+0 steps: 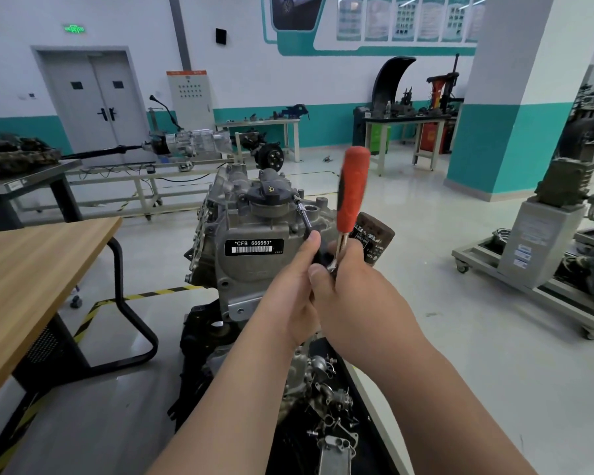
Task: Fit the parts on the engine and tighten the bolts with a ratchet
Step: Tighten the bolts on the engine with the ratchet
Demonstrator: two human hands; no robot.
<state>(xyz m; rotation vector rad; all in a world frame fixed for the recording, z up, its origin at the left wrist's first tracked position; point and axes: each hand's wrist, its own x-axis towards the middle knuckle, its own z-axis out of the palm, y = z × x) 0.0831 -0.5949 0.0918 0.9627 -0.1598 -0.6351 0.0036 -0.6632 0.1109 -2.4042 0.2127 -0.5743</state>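
Note:
A grey engine [247, 234] with a black label reading CFB 666660 stands on a stand in front of me. A ratchet with a red handle [352, 190] points upward, its head down between my hands. My right hand [354, 293] grips the ratchet near the head. My left hand [297, 275] holds the black base of the extension bar [304, 216], which runs up-left to a bolt beside the black oil filler cap [271, 193]. A brown oil filter [374, 240] sits on the engine just behind my right hand.
A wooden table [31, 269] with a black frame stands at the left. Loose metal parts and bolts [330, 399] lie on a black tray below my arms. A grey wheeled stand [535, 255] is at the right, workbenches and a teal pillar [501, 125] behind.

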